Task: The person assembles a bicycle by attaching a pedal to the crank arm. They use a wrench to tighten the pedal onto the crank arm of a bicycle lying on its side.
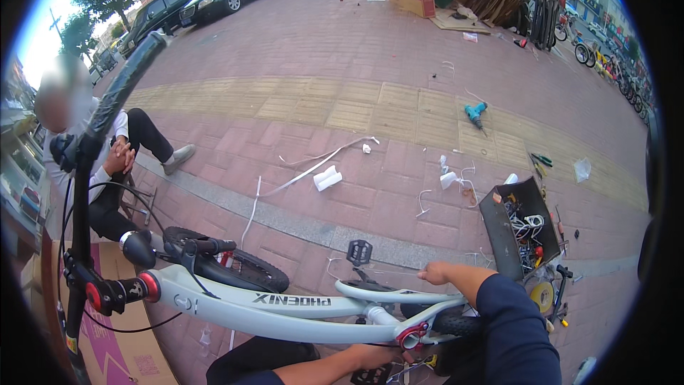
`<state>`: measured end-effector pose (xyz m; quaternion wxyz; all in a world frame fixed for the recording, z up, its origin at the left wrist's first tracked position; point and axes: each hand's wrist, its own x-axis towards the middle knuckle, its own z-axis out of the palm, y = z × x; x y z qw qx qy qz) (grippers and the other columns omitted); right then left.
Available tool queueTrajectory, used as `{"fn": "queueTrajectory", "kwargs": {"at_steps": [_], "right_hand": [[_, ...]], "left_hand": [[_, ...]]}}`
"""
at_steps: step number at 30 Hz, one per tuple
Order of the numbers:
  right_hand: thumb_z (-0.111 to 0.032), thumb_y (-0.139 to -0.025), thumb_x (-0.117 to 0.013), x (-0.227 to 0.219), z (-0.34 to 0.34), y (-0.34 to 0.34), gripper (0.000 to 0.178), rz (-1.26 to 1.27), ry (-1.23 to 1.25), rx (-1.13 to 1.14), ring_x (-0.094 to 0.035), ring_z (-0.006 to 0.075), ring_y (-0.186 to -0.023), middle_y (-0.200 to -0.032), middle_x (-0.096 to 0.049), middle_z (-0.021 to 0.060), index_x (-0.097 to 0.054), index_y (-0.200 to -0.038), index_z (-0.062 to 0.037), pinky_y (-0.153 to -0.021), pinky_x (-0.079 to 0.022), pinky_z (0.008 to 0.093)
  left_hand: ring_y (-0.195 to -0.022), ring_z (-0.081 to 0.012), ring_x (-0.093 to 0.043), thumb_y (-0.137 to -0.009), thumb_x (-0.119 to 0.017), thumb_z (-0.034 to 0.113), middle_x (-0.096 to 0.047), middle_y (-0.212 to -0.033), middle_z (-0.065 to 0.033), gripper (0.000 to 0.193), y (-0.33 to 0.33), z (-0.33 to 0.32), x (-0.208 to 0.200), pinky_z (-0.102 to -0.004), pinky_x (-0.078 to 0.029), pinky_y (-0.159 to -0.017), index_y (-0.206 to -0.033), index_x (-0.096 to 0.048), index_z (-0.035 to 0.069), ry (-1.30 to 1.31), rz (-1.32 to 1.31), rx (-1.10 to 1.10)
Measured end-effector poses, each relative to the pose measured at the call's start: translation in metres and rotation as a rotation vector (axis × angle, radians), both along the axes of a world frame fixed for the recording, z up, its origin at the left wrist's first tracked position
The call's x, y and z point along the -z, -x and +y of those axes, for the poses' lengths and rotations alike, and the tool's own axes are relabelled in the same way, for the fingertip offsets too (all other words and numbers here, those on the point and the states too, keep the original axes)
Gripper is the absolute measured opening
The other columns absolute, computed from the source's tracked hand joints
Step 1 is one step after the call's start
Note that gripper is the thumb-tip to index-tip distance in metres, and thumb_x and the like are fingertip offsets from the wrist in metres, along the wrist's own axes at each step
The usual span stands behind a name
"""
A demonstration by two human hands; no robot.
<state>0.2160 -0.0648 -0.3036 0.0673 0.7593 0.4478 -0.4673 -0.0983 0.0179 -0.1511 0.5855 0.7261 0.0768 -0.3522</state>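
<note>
A pale grey-green bicycle frame lies across in front of me, its black handlebar rising at the left. Beyond the frame, my right hand is closed in a fist near the rear end, with a thin white strand running from it toward the black pedal. My left hand reaches under the near side of the frame, beside the red-ringed pivot and a second pedal; its fingers are mostly hidden. A knobby front wheel shows behind the frame.
An open toolbox full of tools and parts stands right, near a yellow tape roll. A teal drill and pliers lie farther out. White packing scraps litter the paving. A person sits left, beside flattened cardboard.
</note>
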Motion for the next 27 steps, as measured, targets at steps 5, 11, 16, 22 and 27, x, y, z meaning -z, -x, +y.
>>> {"fn": "queueTrajectory", "kwargs": {"at_steps": [5,11,16,22,27], "right_hand": [[-0.048,-0.105,-0.046,-0.033,0.052,0.036,0.052,0.127,-0.123,-0.006,-0.059,0.0447,-0.126,-0.133,-0.065,0.0246,-0.065,-0.138,-0.0135,-0.110,-0.044,0.0490],[-0.041,-0.106,-0.044,-0.076,0.049,0.060,0.046,0.092,-0.223,0.087,-0.063,0.0491,-0.113,-0.122,-0.068,0.0279,-0.068,-0.133,-0.0124,-0.101,-0.050,0.0527],[-0.039,-0.106,-0.045,-0.146,0.067,0.074,0.046,0.077,-0.173,-0.011,-0.063,0.0496,-0.112,-0.119,-0.068,0.0298,-0.071,-0.124,-0.0054,-0.099,-0.049,0.0544],[-0.039,-0.108,-0.043,-0.232,0.093,0.101,0.054,-0.016,-0.109,-0.068,-0.065,0.0512,-0.104,-0.103,-0.069,0.0337,-0.073,-0.105,0.0059,-0.096,-0.050,0.0568],[-0.042,-0.107,-0.043,-0.187,0.054,0.073,0.052,0.034,-0.284,-0.014,-0.066,0.0492,-0.096,-0.098,-0.070,0.0306,-0.073,-0.107,0.0003,-0.088,-0.051,0.0545]], "left_hand": [[-0.102,-0.0330,-0.069,-0.095,-0.061,0.029,-0.073,-0.105,-0.0142,0.032,-0.026,-0.044,0.032,-0.0441,-0.052,-0.091,-0.121,-0.071,0.012,0.128,0.052,-0.096],[-0.103,-0.0342,-0.068,-0.094,-0.063,0.031,-0.072,-0.105,-0.0143,0.033,-0.049,-0.071,0.060,-0.0449,-0.052,-0.091,-0.120,-0.071,0.012,0.144,-0.050,-0.130],[-0.103,-0.0353,-0.068,-0.093,-0.065,0.032,-0.072,-0.105,-0.0144,0.034,-0.051,-0.080,0.070,-0.0456,-0.052,-0.091,-0.119,-0.071,0.012,0.110,-0.089,-0.177],[-0.103,-0.0366,-0.067,-0.091,-0.067,0.034,-0.072,-0.105,-0.0145,0.036,-0.054,-0.088,0.081,-0.0464,-0.052,-0.091,-0.119,-0.071,0.011,0.048,-0.133,-0.197],[-0.104,-0.0376,-0.067,-0.090,-0.068,0.035,-0.072,-0.105,-0.0146,0.037,-0.043,-0.088,0.096,-0.0470,-0.051,-0.090,-0.118,-0.070,0.011,-0.060,-0.245,-0.249]]}}
